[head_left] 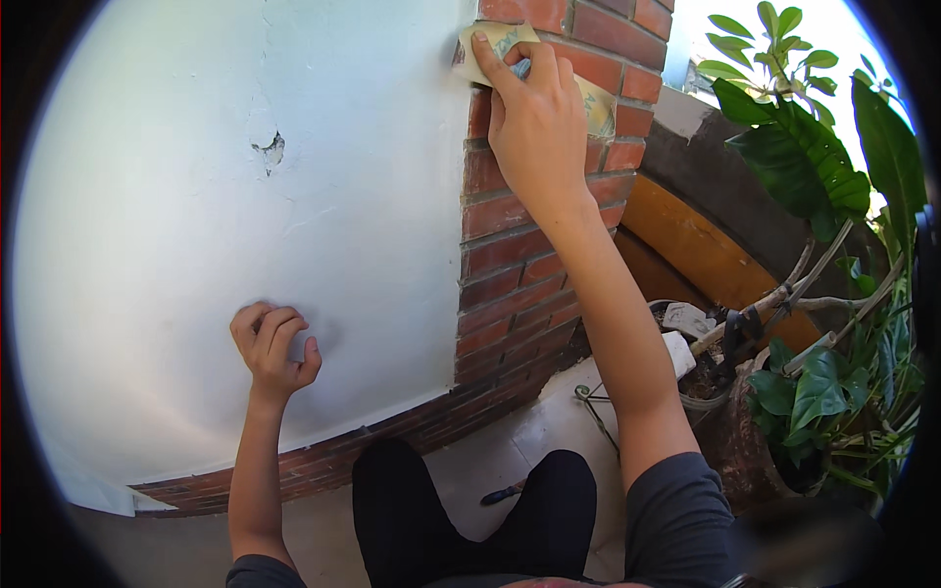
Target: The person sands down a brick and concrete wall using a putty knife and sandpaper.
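The person crouches close to a white plastered wall (196, 196) that meets a red brick pillar (529, 225) on its right edge. The right hand (534, 122) is raised high and pressed flat against the brick near the pillar's upper left corner, fingers (490, 64) spread and closed down over a yellowish sheet of sandpaper (593, 103), pinning it against the bricks; one end of the sheet pokes out above the fingertips at the pillar's corner and the other end trails out to the right of the hand. A bit of something blue-grey shows between the fingers, though I cannot tell what it is. The left hand (274, 343) sits much lower, on the white wall toward its lower part, curled into a loose fist with the knuckles resting on the plaster and holding nothing that I can see. Up and to the left of the pillar the plaster has a small chipped spot (270, 149) with hairline cracks running from it. A band of brick runs along the wall's bottom edge. At the foot of the pillar, on the pale tiled floor (549, 426), lies a small dark object (505, 493) just in front of the person's knees, which are in black trousers. To the right of the pillar stands a pot (730, 431) with large green leaves (794, 157) and pale bare stems, and behind it a curved orange-brown ledge (696, 245).
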### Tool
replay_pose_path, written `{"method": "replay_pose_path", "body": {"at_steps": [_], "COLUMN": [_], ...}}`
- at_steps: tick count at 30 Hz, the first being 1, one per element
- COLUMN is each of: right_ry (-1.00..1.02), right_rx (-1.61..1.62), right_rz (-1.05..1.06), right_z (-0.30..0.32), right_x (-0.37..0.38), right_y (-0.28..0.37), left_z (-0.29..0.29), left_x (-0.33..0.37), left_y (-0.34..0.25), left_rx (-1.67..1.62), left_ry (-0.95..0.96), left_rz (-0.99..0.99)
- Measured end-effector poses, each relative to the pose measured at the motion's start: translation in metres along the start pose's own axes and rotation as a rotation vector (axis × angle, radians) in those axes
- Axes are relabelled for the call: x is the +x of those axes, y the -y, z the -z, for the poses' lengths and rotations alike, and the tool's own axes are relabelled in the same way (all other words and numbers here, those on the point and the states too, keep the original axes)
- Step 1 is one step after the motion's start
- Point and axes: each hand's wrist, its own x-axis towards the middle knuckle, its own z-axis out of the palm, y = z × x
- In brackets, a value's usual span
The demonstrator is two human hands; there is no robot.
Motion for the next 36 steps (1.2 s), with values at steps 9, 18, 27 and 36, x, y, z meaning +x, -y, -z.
{"method": "replay_pose_path", "body": {"at_steps": [9, 18, 27, 36], "right_ry": [0.030, 0.052, 0.037, 0.079], "right_rx": [-0.003, -0.010, 0.011, 0.006], "right_rz": [-0.018, -0.013, -0.002, -0.039], "right_z": [0.008, 0.010, 0.010, 0.011], "right_x": [-0.009, -0.009, -0.001, -0.011], "right_y": [0.003, 0.006, 0.004, 0.011], "left_z": [0.000, -0.035, -0.047, -0.046], "left_x": [0.003, 0.019, 0.012, 0.015], "left_y": [-0.006, -0.043, -0.047, -0.047], "left_rx": [0.012, -0.370, -0.257, -0.225], "left_ry": [-0.025, 0.043, 0.107, 0.109], "left_rz": [0.037, -0.066, -0.082, -0.080]}}
